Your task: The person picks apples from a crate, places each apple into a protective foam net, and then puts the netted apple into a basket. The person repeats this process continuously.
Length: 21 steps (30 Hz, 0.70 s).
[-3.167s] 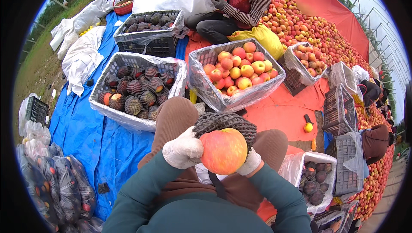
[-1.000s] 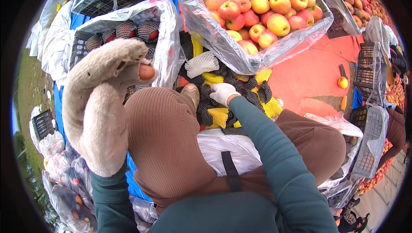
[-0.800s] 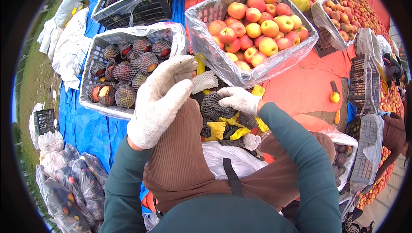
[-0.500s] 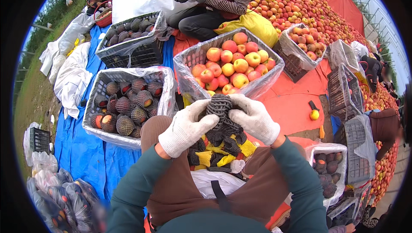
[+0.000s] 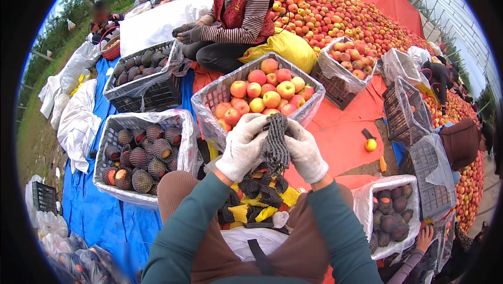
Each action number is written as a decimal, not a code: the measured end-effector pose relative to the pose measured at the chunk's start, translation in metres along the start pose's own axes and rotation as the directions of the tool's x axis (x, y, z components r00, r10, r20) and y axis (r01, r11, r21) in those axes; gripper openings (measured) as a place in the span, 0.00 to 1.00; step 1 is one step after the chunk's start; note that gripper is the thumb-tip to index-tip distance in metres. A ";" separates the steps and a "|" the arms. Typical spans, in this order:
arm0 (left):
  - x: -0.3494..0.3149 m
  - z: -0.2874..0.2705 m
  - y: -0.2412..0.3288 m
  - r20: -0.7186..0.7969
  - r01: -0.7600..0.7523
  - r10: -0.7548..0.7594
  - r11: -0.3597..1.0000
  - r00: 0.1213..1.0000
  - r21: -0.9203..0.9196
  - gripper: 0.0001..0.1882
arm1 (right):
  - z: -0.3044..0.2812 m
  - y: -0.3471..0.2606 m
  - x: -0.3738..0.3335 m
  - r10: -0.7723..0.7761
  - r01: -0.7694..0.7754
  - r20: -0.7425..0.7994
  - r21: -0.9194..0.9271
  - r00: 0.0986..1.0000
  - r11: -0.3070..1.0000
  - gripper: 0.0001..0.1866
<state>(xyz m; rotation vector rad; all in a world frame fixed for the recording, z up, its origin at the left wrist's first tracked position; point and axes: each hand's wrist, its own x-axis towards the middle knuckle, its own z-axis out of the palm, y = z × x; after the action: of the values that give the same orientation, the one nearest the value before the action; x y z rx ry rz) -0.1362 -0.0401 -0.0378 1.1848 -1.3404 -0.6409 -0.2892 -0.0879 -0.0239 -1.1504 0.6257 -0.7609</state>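
Note:
Both my hands wear white knit gloves and meet in front of my lap. A dark grey foam fruit net (image 5: 274,145) is between them, bunched lengthwise and hanging down. My left hand (image 5: 244,148) pinches it from one side; the fingers of my right hand (image 5: 305,153) close on its other side. No apple shows inside the net. Just beyond my fingers stands a lined crate of bare red and yellow apples (image 5: 270,93). Below, between my knees, lies a pile of loose black and yellow foam nets (image 5: 257,195) on white plastic.
Netted apples fill a lined crate (image 5: 141,158) on my left, a dark crate (image 5: 144,69) behind it and another crate (image 5: 393,213) on my right. Ahead, a person (image 5: 236,22) in a red vest sits before a large apple heap (image 5: 335,9). Blue (image 5: 112,226) and orange sheets (image 5: 340,127) cover the ground.
The net was spread wider between my hands and is now drawn into a narrower bunch. My view has swung up and to the right, so the crates appear lower and further left.

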 end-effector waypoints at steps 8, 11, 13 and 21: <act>-0.009 -0.010 0.004 0.308 0.488 -0.397 0.512 0.864 -0.707 0.13 | -0.031 0.011 0.005 -0.074 0.057 0.009 0.554 0.997 0.831 0.14; -0.016 -0.012 0.015 0.605 0.663 -0.283 0.208 0.744 -0.719 0.21 | -0.015 0.033 -0.005 -0.092 -0.075 0.151 0.830 0.984 0.553 0.19; -0.015 -0.012 0.028 0.738 0.762 -0.205 0.069 0.643 -0.644 0.29 | -0.002 0.032 -0.009 0.215 -0.028 -0.159 0.740 0.964 0.672 0.18; -0.001 -0.029 0.016 0.590 -0.059 0.293 0.922 0.753 -0.382 0.10 | 0.004 0.048 0.008 0.323 -0.400 0.257 0.744 0.911 0.536 0.09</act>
<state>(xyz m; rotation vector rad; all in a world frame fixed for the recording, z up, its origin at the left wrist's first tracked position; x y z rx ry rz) -0.1136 -0.0261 -0.0184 0.5392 -1.7909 -1.1535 -0.2714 -0.0820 -0.0691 -0.1973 0.3542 -0.5139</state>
